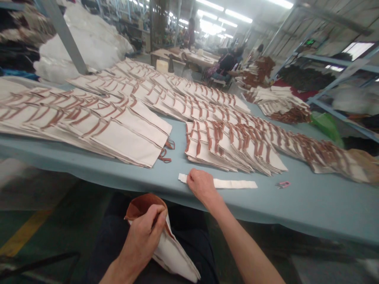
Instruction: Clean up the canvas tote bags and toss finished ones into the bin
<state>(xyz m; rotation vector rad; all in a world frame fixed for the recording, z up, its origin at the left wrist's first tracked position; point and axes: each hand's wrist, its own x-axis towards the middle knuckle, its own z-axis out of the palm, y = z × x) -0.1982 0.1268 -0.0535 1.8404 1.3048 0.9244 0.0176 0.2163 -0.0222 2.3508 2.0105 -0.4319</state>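
My left hand [143,234] is closed on the rim of a cream cloth bag [177,254] with a brown lining, held over my lap. The bag's mouth gapes towards the table and its body hangs down to the right. On the table's front edge, my right hand [203,185] has its fingers curled together at the left part of a flat white strip [235,184]. Its fingertips are partly hidden, and so is the stretch of strip beneath them. Right of the strip lies a pair of small thread snips with pink handles [284,184].
Overlapping rows of cream bags with brown trim [130,136] cover the left of the blue-covered table [142,179]. More stacked bags [233,148] lie in the middle and right. A grey post [63,37] rises at the back left. A person [226,65] sits farther back.
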